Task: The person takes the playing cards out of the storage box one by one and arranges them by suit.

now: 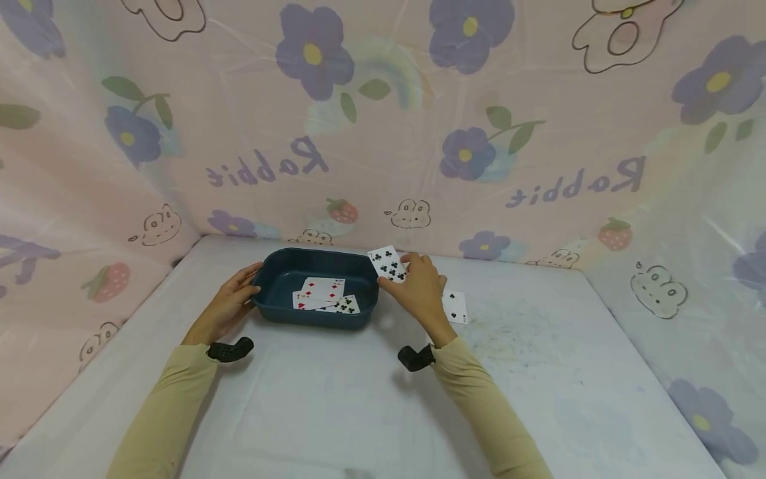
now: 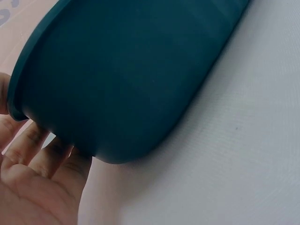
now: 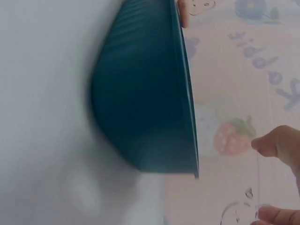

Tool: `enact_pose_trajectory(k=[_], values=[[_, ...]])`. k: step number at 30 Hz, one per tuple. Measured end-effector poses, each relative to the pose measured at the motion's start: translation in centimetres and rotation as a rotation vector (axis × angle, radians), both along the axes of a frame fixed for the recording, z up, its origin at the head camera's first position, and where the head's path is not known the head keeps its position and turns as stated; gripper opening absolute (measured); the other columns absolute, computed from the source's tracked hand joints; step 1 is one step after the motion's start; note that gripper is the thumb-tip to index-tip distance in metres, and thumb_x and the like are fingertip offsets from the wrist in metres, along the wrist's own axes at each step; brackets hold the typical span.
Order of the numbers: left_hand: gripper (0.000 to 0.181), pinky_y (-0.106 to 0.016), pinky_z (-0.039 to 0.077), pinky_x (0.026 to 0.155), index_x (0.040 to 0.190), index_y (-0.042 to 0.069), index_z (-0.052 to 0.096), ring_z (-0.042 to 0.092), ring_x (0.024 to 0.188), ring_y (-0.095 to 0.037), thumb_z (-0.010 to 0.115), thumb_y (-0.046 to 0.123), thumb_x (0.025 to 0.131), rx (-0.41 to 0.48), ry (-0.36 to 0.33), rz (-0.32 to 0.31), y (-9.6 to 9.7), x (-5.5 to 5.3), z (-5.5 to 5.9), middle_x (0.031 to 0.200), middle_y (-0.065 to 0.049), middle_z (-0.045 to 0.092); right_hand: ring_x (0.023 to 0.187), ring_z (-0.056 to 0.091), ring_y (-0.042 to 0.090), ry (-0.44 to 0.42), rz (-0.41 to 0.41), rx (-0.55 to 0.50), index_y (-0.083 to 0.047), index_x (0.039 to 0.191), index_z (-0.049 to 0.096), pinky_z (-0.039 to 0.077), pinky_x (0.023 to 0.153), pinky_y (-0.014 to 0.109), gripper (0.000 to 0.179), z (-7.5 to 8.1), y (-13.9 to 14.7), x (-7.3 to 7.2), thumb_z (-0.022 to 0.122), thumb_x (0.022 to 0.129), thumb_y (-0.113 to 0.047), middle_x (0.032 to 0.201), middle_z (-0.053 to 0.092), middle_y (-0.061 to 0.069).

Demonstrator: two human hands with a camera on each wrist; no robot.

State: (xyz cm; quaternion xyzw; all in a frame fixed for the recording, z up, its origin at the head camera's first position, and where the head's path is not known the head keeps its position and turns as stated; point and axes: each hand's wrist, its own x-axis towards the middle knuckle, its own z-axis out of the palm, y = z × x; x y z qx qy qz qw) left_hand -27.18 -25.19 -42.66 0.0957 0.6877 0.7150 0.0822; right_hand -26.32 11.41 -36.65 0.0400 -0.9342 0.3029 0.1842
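Observation:
A dark teal plastic basin (image 1: pixel 311 319) stands on the table with several playing cards (image 1: pixel 323 289) lying face up inside, red diamonds and black clubs among them. At its left end my left hand (image 1: pixel 229 301) grips the rim, thumb over the edge and fingers (image 2: pixel 33 140) against the outer wall. My right hand (image 1: pixel 421 291) pinches a clubs card (image 1: pixel 387 264) above the basin's right rim, its face towards the head camera. A spades card (image 1: pixel 457 307) lies on the table, partly hidden behind the right hand.
The white-covered table (image 1: pixel 335 412) runs up to a pink printed cloth (image 1: pixel 383 133) hung at the back and sides. Faint stains mark the table to the right. A black device (image 1: pixel 233 350) sits on each wrist.

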Motion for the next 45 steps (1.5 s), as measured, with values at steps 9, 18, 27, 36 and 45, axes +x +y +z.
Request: enact_pose_trajectory(k=[9,18,27,36,45], values=[[0.058,-0.02,0.043,0.09,0.155,0.006,0.014,0.023,0.139,-0.031,0.04,0.004,0.103,0.012,0.006,0.002,-0.3,-0.2,-0.4,0.159,-0.019,0.009,0.091,0.055,0.026,0.018,-0.07,-0.062,-0.003,0.118,0.062,0.031,0.078,0.052,0.062,-0.1,3.4,0.9,0.078,0.074,-0.043,0.099,0.06,0.012],[0.058,-0.022,0.042,0.092,0.156,0.008,0.014,0.027,0.138,-0.026,0.04,0.005,0.103,0.014,0.006,-0.003,-0.2,-0.1,-0.4,0.159,-0.018,0.009,0.097,0.053,0.027,-0.029,-0.149,-0.062,-0.002,0.121,0.059,0.029,0.083,0.056,0.065,0.1,6.9,1.6,0.076,0.076,-0.045,0.105,0.059,0.015],[0.059,-0.02,0.042,0.091,0.156,0.008,0.014,0.025,0.139,-0.027,0.04,0.004,0.103,0.016,0.008,-0.002,-0.1,0.0,-0.2,0.16,-0.017,0.008,0.094,0.052,0.032,-0.048,-0.221,-0.087,0.0,0.124,0.058,0.028,0.084,0.058,0.064,-0.4,9.9,2.5,0.076,0.078,-0.041,0.104,0.057,0.018],[0.059,-0.022,0.042,0.092,0.156,0.006,0.011,0.022,0.14,-0.031,0.037,0.002,0.103,0.008,-0.008,-0.006,0.0,0.0,0.0,0.16,-0.018,0.008,0.098,0.053,0.035,-0.109,-0.333,-0.079,0.001,0.127,0.056,0.029,0.083,0.058,0.068,-1.7,13.3,3.1,0.074,0.08,-0.044,0.109,0.057,0.021],[0.059,-0.022,0.042,0.093,0.156,0.007,0.01,0.017,0.142,-0.033,0.038,0.003,0.103,0.009,-0.014,-0.009,0.1,0.0,0.1,0.16,-0.018,0.006,0.1,0.053,0.038,-0.214,-0.392,-0.037,0.003,0.125,0.054,0.028,0.084,0.061,0.068,-3.1,15.1,3.4,0.072,0.08,-0.045,0.111,0.056,0.024]])
